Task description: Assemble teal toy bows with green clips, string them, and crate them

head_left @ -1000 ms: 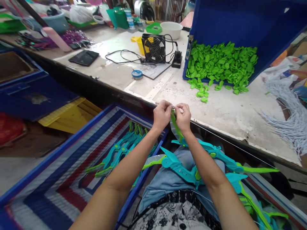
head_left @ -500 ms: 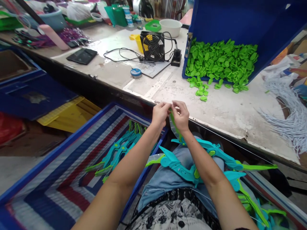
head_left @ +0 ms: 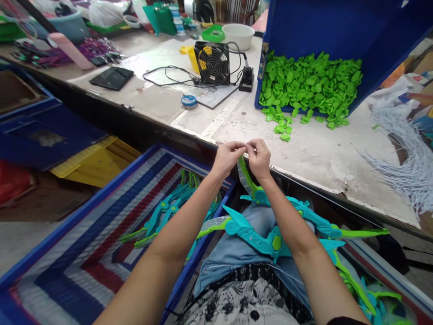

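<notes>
Forearms [head_left: 182, 225] stretched forward and angled inward; left hand [head_left: 224, 159] and right hand [head_left: 259, 160] are held nearly fingertip to fingertip at the near edge of the desk [head_left: 314, 153], fingers [head_left: 237, 145] bent. In each hand the grip is pinched closed on what appears to be white string [head_left: 338, 202], beside the green limb tip of a teal-and-green toy bow [head_left: 317, 220], laid just below the desk edge. A second bow [head_left: 248, 234] is rested on the lap [head_left: 219, 275], farther from the desk.

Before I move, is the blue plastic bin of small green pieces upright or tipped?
Tipped: the blue bin opens toward the camera, with green pieces spilled onto the worn white tabletop.
</notes>
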Demonstrator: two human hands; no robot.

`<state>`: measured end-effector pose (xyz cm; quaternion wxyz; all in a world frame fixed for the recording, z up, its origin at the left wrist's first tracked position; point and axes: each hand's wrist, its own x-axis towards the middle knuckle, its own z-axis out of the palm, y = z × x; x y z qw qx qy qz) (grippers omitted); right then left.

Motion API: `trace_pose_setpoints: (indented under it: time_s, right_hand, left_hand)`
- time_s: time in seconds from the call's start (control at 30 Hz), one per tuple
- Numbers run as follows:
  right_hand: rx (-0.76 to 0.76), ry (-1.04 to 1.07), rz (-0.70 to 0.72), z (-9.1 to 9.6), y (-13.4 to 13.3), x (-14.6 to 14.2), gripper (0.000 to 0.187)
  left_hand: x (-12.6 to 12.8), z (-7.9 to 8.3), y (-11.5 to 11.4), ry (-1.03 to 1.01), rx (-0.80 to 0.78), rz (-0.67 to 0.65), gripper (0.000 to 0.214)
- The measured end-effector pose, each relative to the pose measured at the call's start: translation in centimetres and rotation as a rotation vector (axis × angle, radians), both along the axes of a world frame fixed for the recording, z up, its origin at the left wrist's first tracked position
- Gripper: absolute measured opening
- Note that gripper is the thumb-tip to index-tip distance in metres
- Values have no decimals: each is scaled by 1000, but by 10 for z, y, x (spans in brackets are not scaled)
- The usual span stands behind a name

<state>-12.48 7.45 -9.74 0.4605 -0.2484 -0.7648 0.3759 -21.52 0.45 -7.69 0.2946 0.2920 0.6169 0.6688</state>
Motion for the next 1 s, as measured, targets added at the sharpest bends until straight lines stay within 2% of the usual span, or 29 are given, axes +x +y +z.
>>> trace_pose_setpoints:
  time_s: [0.13,0.23,0.33,0.4,0.57,0.67,0.77,0.83,0.9,1.0]
  right_hand:
    - [-228,22,67,-9,10,-1,13]
    - [-287,23,130,-12,17,1,13]
    - [-231,15,139,-10,19,6,14]
    - [-150,-26,102,-10,19,8,14]
    - [5,-92,-36,-15,21,8,14]
    - [-22,-87,5,-18,24,9,13]
    - [-65,-90,40,-20,27,8,15]
    - [-76,-96,16,-22,31,7,16]
    - [-79,-95,-31,-25,36,7,16]
    - [-46,-31,-151,-26,43,16,16]
  left_hand:
    - [0,-7,4,279,-119,105,14]
    - [-4,-6,4,401,-155,2,16]
    - [-10,-3,4,445,-134,-149,18]
    - [-12,-1,6,444,-134,-196,19]
    - [-12,1,12,455,-165,-151,19]
    - [-11,0,15,424,-152,-204,18]
    - [-11,-5,21,439,-179,-128,19]
    - [-10,-11,27,446,-171,-99,20]
    - [-10,-14,34,410,-125,-126,20]
    - [-11,-9,30,272,-43,-139,27]
